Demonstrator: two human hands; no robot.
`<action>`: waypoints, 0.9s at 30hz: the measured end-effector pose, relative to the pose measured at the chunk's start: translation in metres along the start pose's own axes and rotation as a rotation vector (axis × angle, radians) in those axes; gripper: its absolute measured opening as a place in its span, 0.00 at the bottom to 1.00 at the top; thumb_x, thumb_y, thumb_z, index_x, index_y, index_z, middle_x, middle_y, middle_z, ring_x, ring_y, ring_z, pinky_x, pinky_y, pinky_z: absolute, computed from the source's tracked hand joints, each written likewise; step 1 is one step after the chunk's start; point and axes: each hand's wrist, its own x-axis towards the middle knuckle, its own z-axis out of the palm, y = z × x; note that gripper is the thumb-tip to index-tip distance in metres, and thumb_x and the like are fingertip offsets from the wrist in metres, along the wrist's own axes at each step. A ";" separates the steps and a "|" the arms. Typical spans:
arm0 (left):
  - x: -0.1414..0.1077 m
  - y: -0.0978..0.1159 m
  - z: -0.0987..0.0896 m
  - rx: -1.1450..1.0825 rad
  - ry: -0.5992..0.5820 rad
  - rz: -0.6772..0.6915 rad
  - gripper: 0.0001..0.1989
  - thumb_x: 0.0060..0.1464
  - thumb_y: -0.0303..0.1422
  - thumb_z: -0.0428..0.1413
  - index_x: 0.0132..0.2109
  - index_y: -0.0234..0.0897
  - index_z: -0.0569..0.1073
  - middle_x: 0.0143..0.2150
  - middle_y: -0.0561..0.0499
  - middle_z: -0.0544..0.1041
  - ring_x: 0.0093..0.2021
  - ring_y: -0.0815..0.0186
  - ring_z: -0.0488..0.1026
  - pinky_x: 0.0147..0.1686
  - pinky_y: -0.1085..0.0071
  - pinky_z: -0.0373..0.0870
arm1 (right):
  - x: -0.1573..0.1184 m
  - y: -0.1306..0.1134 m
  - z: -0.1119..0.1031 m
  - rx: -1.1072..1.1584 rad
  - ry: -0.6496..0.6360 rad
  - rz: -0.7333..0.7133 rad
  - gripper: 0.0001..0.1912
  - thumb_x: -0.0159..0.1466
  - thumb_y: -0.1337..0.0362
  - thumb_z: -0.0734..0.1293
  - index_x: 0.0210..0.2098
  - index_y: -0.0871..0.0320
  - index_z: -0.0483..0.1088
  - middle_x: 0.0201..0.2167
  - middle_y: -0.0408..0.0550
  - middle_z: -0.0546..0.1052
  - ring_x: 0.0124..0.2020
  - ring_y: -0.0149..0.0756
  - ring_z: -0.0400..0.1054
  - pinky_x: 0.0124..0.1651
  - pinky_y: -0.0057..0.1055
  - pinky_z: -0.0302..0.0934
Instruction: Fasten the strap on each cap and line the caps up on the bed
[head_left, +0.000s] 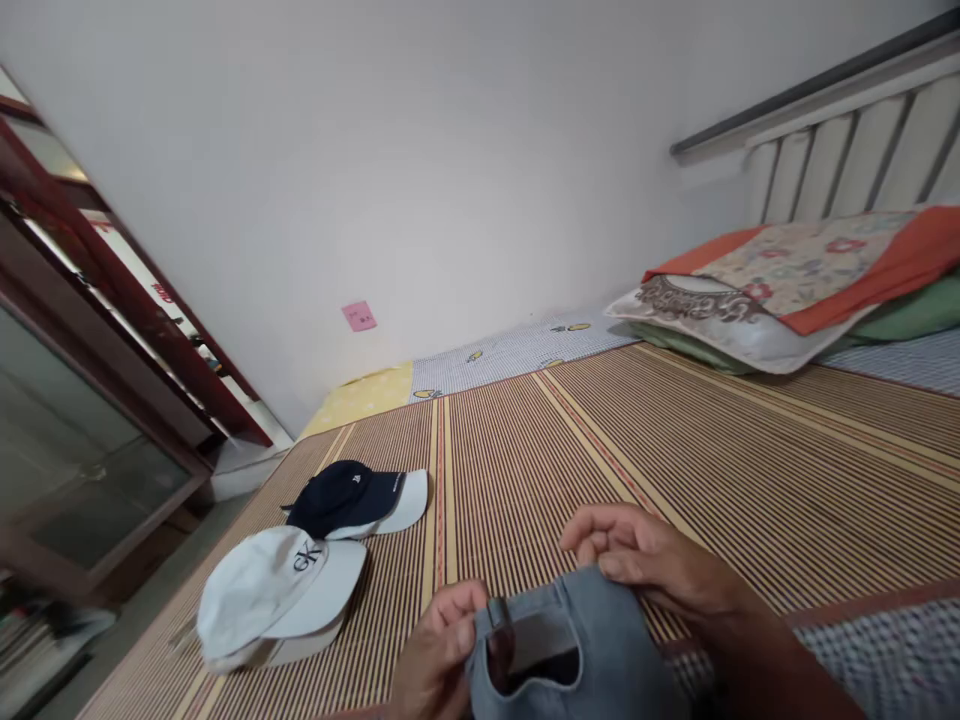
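Observation:
A grey-blue baseball cap (611, 640) is held low at the front, its rear opening and strap facing me. My left hand (442, 650) pinches the cap's edge beside the strap buckle (499, 613), between thumb and fingers. Just over the cap's upper right edge is my right hand (652, 560), fingers loosely curled and a little apart, with no cloth visible between them; whether its thumb touches the cap is hard to see. To the left lie a white cap (255, 590) with dark letters and a navy cap (337, 497) with a white brim.
A striped woven mat (495, 470) covers the bed. Folded bedding with an orange-edged floral cover (825, 260) is piled at the right by a radiator (855, 150). A pink note (358, 316) is on the wall. At the left are a glass-fronted cabinet (82, 480) and a doorway.

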 end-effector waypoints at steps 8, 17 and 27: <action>-0.069 -0.011 0.046 0.016 -0.022 -0.074 0.15 0.54 0.40 0.67 0.35 0.30 0.76 0.28 0.47 0.77 0.28 0.69 0.71 0.29 0.77 0.63 | -0.084 0.026 0.035 0.083 0.172 -0.009 0.20 0.54 0.57 0.82 0.43 0.58 0.79 0.31 0.43 0.78 0.28 0.24 0.70 0.30 0.18 0.60; -0.103 -0.023 0.088 -0.127 -0.011 -0.010 0.08 0.55 0.33 0.66 0.40 0.33 0.82 0.33 0.49 0.82 0.34 0.71 0.77 0.36 0.79 0.70 | -0.138 0.002 0.076 0.156 0.275 -0.114 0.17 0.56 0.61 0.81 0.43 0.57 0.77 0.33 0.45 0.81 0.31 0.29 0.74 0.36 0.24 0.66; -0.120 -0.006 0.132 -0.127 -0.001 0.038 0.09 0.55 0.38 0.65 0.40 0.39 0.83 0.36 0.49 0.83 0.37 0.62 0.79 0.45 0.67 0.74 | -0.146 -0.008 0.100 0.383 0.310 -0.185 0.18 0.53 0.66 0.82 0.42 0.55 0.78 0.28 0.41 0.79 0.28 0.29 0.74 0.33 0.22 0.67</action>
